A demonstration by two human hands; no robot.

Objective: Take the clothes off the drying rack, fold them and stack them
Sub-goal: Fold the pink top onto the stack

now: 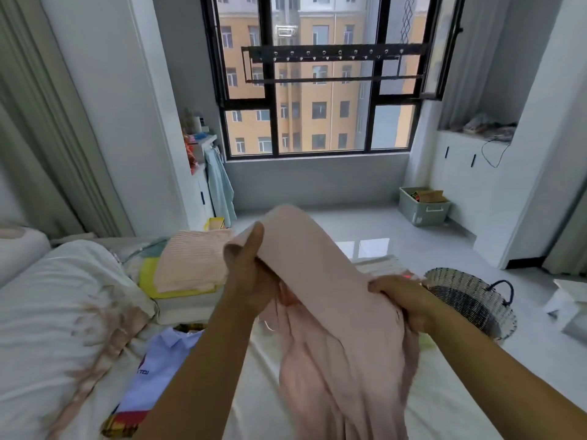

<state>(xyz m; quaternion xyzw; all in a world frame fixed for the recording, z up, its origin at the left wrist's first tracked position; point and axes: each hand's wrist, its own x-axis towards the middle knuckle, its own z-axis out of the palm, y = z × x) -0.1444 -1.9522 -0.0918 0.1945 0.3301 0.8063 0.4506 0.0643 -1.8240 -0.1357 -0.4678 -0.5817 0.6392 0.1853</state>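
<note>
The pink garment (pixel 333 312) is held above the bed (pixel 444 408), in the 6 o'clock sector of the view. The left hand (pixel 251 277) grips the garment's upper fold at its 10 o'clock side, with the thumb pressed on the outer face and the fingers closed beneath the cloth. The right hand (pixel 400 301) clamps the cloth edge at 3 o'clock, fingers curled over it. The cloth arches between the two hands and hangs loose below them toward 6 o'clock. The stack of folded clothes (pixel 190 265) lies on the bed at 9 o'clock of the left hand, with a pink striped piece on top, a yellow piece (pixel 147 277) under it and white cloth at the base. A white shirt (pixel 158 366) with a pale blue collar lies unfolded on the bed at 7 o'clock. The woven basket (pixel 470 300) sits just beside the right hand at 3 o'clock. The drying rack (pixel 324 55) hangs before the window at 12 o'clock.
</note>
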